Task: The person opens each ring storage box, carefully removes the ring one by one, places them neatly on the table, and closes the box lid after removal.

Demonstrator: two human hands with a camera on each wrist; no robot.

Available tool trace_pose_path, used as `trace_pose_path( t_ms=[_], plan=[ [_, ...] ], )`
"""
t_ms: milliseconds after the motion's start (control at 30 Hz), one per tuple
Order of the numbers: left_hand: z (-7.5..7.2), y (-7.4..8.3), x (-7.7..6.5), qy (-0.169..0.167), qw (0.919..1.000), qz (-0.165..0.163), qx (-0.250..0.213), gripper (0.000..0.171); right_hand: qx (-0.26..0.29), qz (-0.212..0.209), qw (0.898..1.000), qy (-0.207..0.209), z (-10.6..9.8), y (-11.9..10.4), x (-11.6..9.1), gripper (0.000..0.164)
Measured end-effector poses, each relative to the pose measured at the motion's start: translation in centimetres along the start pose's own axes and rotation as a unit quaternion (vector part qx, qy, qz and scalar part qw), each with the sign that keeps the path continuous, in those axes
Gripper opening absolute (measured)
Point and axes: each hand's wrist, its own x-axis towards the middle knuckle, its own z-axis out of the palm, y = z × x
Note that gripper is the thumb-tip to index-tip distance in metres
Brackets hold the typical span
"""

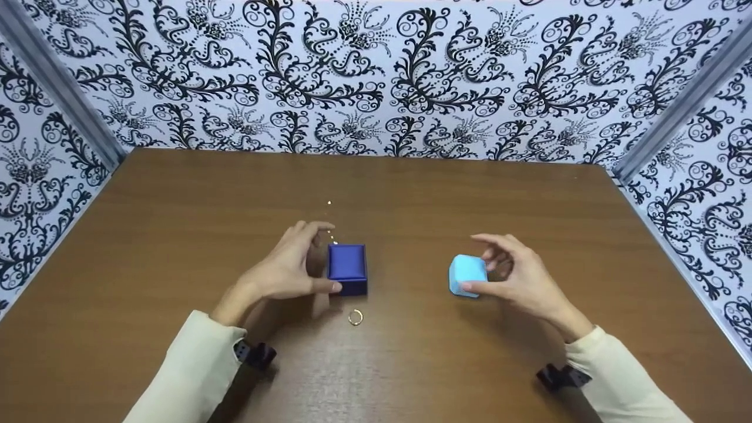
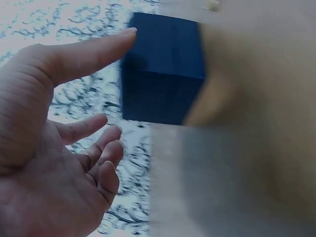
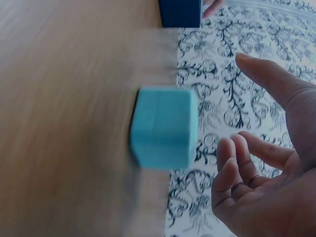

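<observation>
A dark blue ring box [image 1: 346, 262], its lid down, stands on the wooden table. My left hand [image 1: 289, 263] is at its left side, thumb tip right at the box's front corner and the other fingers apart from it. In the left wrist view a gap shows between those fingers and the box [image 2: 163, 69]. Farther right sits a small light blue box [image 1: 468, 275] with rounded corners, closed too. Beside it my right hand [image 1: 526, 279] is spread, its thumb overlapping the box in the head view. The right wrist view shows the thumb and fingers clear of the light blue box [image 3: 164, 128].
A gold ring [image 1: 355, 317] lies on the table [image 1: 405, 364] in front of the dark blue box. Small shiny bits [image 1: 332, 238] lie just behind that box. Patterned black-and-white panels [image 1: 376, 76] enclose the table at the back and both sides.
</observation>
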Motion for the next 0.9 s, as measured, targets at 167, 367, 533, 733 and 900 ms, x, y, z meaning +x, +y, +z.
trace_pose_path(
  t_ms=[167,367,533,733,900],
  plan=[
    [-0.2,2.4,0.7,0.002,0.9997,0.023,0.0,0.089,-0.037,0.021,0.999,-0.006,-0.5,1.6,-0.7,0.077],
    [1.5,4.6,2.1,-0.002,0.996,0.089,0.002,0.077,-0.052,0.019,0.998,-0.04,-0.6,3.2,-0.9,0.075],
    [3.4,6.4,3.4,-0.021,0.9925,0.121,0.0,0.074,-0.057,0.028,0.995,-0.074,-0.5,4.0,-0.7,0.074],
    [5.6,7.9,4.6,-0.051,0.9902,0.13,-0.003,0.073,-0.074,0.021,0.993,-0.094,-0.4,4.4,-0.3,0.072],
    [6.8,8.5,5.4,-0.058,0.9911,0.119,-0.001,0.072,-0.077,0.02,0.991,-0.109,-0.4,4.5,0.0,0.065]
  ],
)
